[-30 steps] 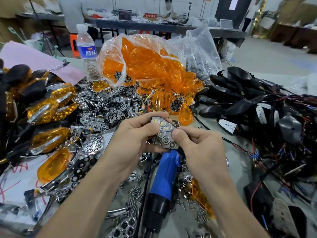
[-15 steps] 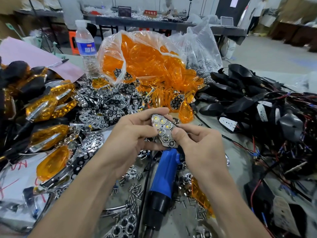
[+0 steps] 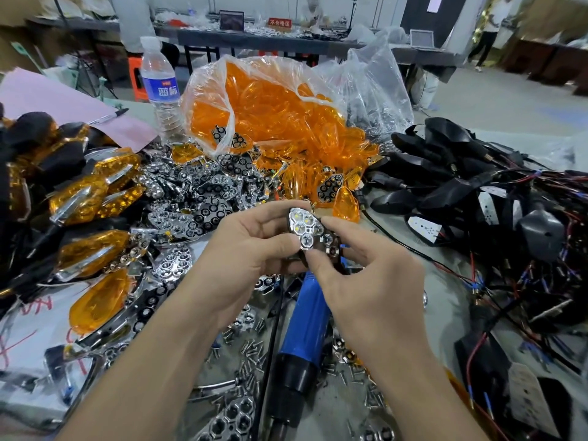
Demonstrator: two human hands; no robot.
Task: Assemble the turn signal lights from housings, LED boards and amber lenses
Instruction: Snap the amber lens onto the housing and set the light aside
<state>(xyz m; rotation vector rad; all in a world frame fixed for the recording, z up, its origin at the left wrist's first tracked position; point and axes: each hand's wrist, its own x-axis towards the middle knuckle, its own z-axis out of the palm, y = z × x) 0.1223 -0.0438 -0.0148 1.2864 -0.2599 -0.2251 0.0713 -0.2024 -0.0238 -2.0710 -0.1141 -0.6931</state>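
Both hands meet a little above the middle of the view and hold one small reflector (image 3: 308, 232) between them. It is a shiny chrome piece, drop-shaped, with six-sided cells like a honeycomb, and small pale dots shine in the upper cells. The left hand (image 3: 251, 249) pinches it from 9 o'clock, with the thumb on the near edge and the curled fingers (image 3: 264, 213) around the far edge. The right hand (image 3: 366, 281) pinches it from 4 o'clock, with the thumb tip on the lower end and the forefinger along the right side. Something dark lies behind the chrome, maybe a black shell, but the fingers cover it.

Under the hands a blue tool (image 3: 310, 313) with a smooth black collar lies on the grey surface (image 3: 397, 229). Many small metal screws (image 3: 251, 354) are scattered beside it. At 12 o'clock a wrinkled clear plastic bag (image 3: 241, 63) is full of glossy amber lenses (image 3: 286, 122). At 11 o'clock stands a ribbed water bottle (image 3: 160, 87). At 10 o'clock is a heap of loose chrome plates (image 3: 203, 192). At 9 o'clock lie finished lights (image 3: 92, 192) with amber covers on black bodies. At 3 o'clock matte black housings (image 3: 445, 189) are tangled with thin red and black wires.
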